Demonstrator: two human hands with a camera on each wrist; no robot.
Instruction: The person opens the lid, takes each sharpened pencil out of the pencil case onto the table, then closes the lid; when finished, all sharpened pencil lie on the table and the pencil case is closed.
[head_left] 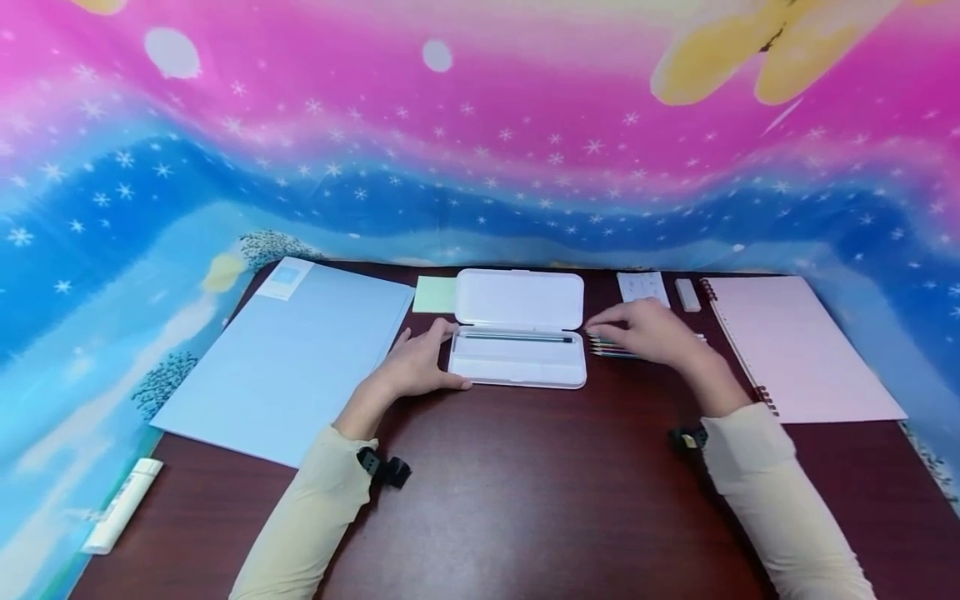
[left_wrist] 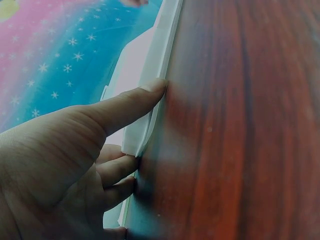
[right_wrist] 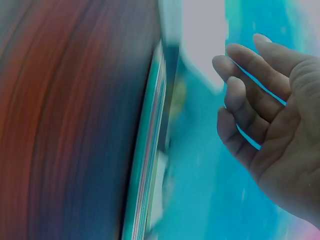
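Note:
A white pencil case (head_left: pixel 517 372) lies on the table with its lid (head_left: pixel 519 298) folded back. One dark pencil (head_left: pixel 517 337) rests along the back of its tray. My left hand (head_left: pixel 411 363) grips the case's left end. In the left wrist view, the thumb (left_wrist: pixel 132 106) presses the front edge while the other fingers bend round the end. Over a group of pencils (head_left: pixel 609 350) to the right of the case hovers my right hand (head_left: pixel 651 332), fingers loosely bent. The right wrist view shows nothing in that hand (right_wrist: pixel 280 110), which is apart from the pencils (right_wrist: pixel 145 165).
On the left lie a large pale blue folder (head_left: pixel 285 358) and a white tube (head_left: pixel 123 507). Green sticky notes (head_left: pixel 433 295) sit behind the case. Farther right are a small printed sheet (head_left: pixel 641 285), an eraser (head_left: pixel 687 295) and a pink spiral notebook (head_left: pixel 810 350).

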